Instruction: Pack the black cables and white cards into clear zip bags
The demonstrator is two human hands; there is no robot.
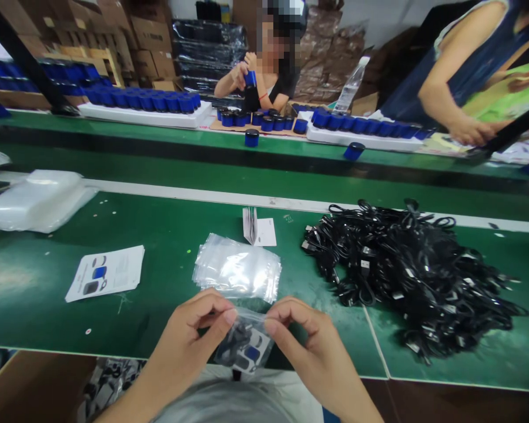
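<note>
Between them, my left hand [203, 323] and my right hand [302, 332] pinch the top corners of a small clear zip bag [245, 343]. Inside it show a black cable and a printed leaflet with a blue picture. The bag hangs over the table's near edge. Just beyond my fingers lies a fanned stack of clear plastic bags [235, 267]. Behind that stack are some folded leaflets [258, 228], partly standing. To the left sits a stack of printed leaflets [106, 273]. A big heap of black USB cables [405, 270] lies on the right.
A pile of larger plastic bags [37, 200] is at the left. Filled bags [110, 382] lie in a box below the table edge. Across the green table [167, 317], blue jars [145, 100] stand in rows. A co-worker [268, 70] holds one; another person [458, 82] leans in at right.
</note>
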